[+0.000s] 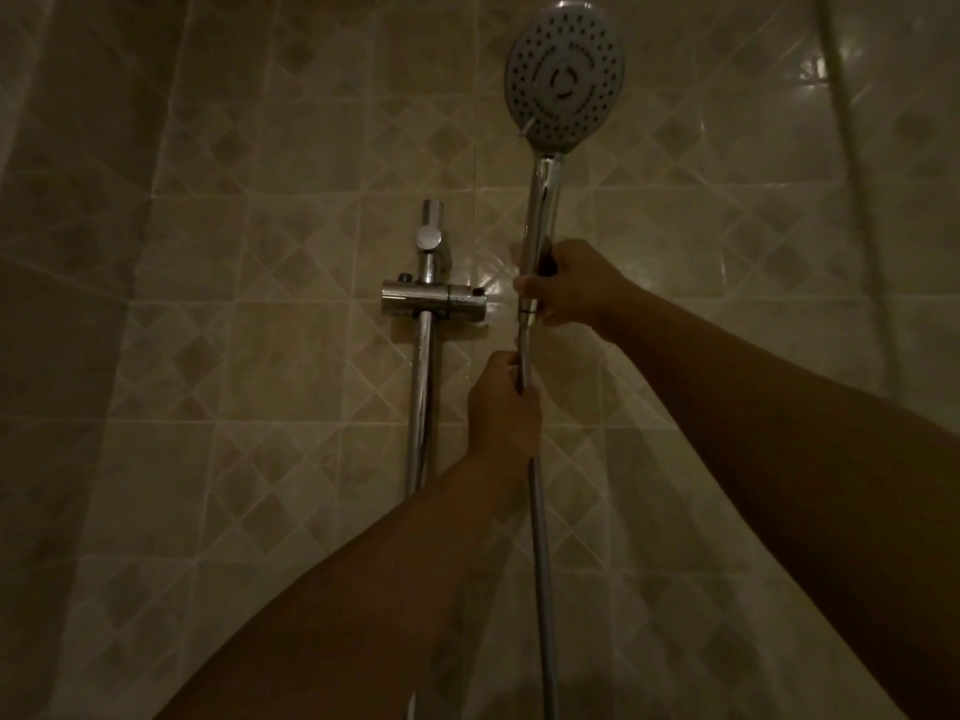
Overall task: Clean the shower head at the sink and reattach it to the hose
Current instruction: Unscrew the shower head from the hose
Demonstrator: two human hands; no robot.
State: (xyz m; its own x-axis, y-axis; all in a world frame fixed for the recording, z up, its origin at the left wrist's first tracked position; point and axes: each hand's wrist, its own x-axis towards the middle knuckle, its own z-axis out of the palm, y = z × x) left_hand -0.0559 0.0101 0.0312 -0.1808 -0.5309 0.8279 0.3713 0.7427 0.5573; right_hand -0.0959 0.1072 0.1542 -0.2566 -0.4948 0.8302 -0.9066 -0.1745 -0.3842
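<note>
The shower head (565, 75) stood upright in the upper right of centre of the frame, its round spray face with rows of small holes turned toward the camera. Its chrome handle (543, 210) ran straight down from the face into the right hand (569, 283), which came in from the right edge of the frame. The fingers of that hand were closed around the lower end of the handle, just where it met the hose (540, 537).

The left hand (503, 402) reached up from the bottom centre of the frame and sat just below the right one. Its fingers were closed around the top stretch of the hose, close under the joint. From there the hose hung down in a nearly straight line to the bottom edge of the frame, passing between the two forearms. Whether the joint between handle and hose was fully tightened could not be told.

Left of the hands, in the middle of the frame, a chrome rail (423, 397) ran vertically on the tiled wall (208, 252). A chrome holder (434, 298) sat across the rail at about the height of the right hand, just beside the handle but apart from it. The wall was covered in beige tiles with a diamond pattern, and the scene was dim.
</note>
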